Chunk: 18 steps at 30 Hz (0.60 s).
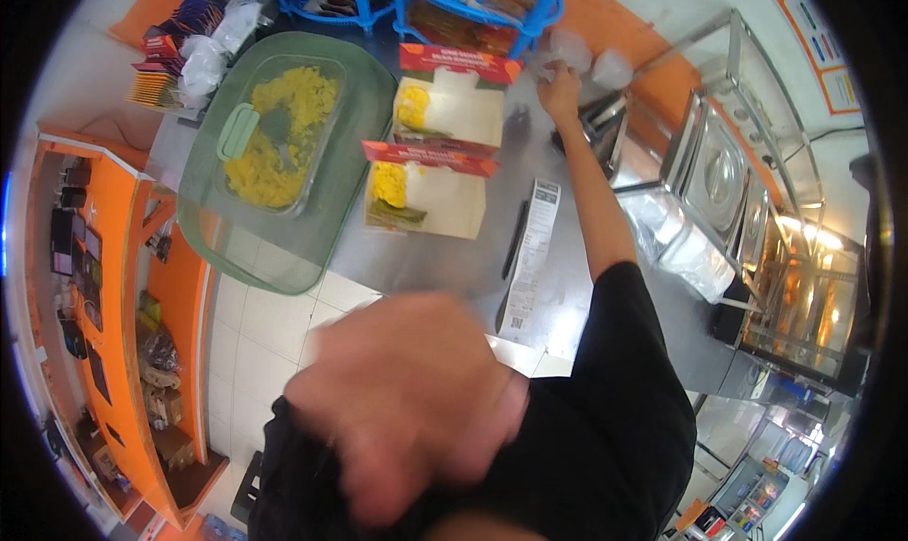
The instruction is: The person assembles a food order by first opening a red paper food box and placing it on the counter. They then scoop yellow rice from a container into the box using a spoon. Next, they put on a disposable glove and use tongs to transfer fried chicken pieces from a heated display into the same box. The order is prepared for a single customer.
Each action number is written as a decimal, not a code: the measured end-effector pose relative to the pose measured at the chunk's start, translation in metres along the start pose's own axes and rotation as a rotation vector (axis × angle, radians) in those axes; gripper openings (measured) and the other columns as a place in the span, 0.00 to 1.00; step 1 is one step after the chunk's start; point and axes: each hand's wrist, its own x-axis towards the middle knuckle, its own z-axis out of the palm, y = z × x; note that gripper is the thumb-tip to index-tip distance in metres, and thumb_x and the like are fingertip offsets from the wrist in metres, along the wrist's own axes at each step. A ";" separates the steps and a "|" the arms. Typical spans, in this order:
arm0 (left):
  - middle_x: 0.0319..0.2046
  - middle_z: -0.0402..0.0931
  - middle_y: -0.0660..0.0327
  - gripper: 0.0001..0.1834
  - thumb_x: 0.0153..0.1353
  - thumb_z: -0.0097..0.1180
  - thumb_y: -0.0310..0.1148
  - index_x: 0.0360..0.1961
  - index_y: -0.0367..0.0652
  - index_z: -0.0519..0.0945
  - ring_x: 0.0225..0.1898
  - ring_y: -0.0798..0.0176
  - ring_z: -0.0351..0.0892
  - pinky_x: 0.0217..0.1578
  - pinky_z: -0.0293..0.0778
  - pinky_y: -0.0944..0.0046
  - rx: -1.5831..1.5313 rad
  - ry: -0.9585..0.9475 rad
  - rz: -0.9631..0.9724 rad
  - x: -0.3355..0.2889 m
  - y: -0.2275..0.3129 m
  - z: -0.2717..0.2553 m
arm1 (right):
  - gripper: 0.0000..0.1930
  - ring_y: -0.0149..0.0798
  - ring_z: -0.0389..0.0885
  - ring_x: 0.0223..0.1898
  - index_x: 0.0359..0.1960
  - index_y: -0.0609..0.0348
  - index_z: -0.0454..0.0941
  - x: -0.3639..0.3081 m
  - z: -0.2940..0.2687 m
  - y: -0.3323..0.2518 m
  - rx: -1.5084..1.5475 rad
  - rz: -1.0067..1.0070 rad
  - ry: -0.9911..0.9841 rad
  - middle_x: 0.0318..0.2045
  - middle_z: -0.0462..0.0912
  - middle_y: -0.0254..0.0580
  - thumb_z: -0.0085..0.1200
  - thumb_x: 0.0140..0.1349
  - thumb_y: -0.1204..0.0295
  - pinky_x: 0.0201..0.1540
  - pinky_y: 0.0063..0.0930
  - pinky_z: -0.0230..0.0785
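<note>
While the right hand (560, 89) is stretched far out across the steel counter (426, 257), its fingers are closed around a small clear plastic bag (573, 51) — a second clear bag (612, 69) lies just beside it, below the blue baskets (473, 2). The left hand (407, 399) is held close under the camera, blurred, with its fingers curled loosely; whether anything is gripped in it cannot be told. Two open food boxes (445, 153) with red lids are set side by side on the counter, each holding yellow rice at its left end. To their left, a clear container of yellow rice (279, 130) is seen on a green tray (284, 248). A long paper receipt (532, 257) and a black pen (515, 238) lie near the right forearm.
</note>
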 end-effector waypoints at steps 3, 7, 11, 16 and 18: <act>0.33 0.81 0.58 0.07 0.55 0.60 0.26 0.37 0.39 0.81 0.34 0.56 0.80 0.36 0.76 0.64 -0.246 0.015 0.273 0.034 0.052 -0.053 | 0.26 0.63 0.67 0.57 0.50 0.62 0.72 0.023 0.032 0.034 -0.074 0.263 -0.060 0.53 0.71 0.67 0.62 0.51 0.63 0.57 0.46 0.65; 0.35 0.80 0.58 0.08 0.54 0.60 0.26 0.37 0.38 0.80 0.36 0.57 0.80 0.38 0.76 0.63 -0.361 0.055 0.420 0.055 0.065 -0.088 | 0.20 0.60 0.79 0.46 0.48 0.65 0.72 0.021 0.038 0.048 -0.278 0.218 -0.116 0.41 0.79 0.63 0.55 0.56 0.66 0.47 0.47 0.72; 0.37 0.80 0.58 0.09 0.54 0.60 0.26 0.37 0.38 0.80 0.38 0.58 0.79 0.40 0.75 0.63 -0.424 0.070 0.446 0.059 0.066 -0.107 | 0.10 0.36 0.82 0.27 0.43 0.60 0.72 -0.010 -0.005 0.012 0.561 0.535 -0.005 0.24 0.79 0.40 0.49 0.64 0.68 0.18 0.29 0.67; 0.40 0.79 0.58 0.10 0.53 0.61 0.26 0.38 0.38 0.80 0.42 0.59 0.79 0.43 0.75 0.63 -0.533 0.008 0.438 0.050 0.056 -0.121 | 0.02 0.22 0.71 0.24 0.36 0.49 0.74 -0.089 -0.105 -0.054 1.143 0.642 0.018 0.23 0.72 0.24 0.51 0.66 0.69 0.22 0.16 0.60; 0.41 0.79 0.58 0.11 0.52 0.61 0.26 0.38 0.37 0.80 0.43 0.60 0.78 0.44 0.75 0.63 -0.551 -0.027 0.318 0.046 0.037 -0.113 | 0.04 0.24 0.76 0.33 0.39 0.53 0.77 -0.127 -0.140 -0.086 1.319 0.636 0.058 0.31 0.80 0.29 0.53 0.64 0.72 0.34 0.19 0.68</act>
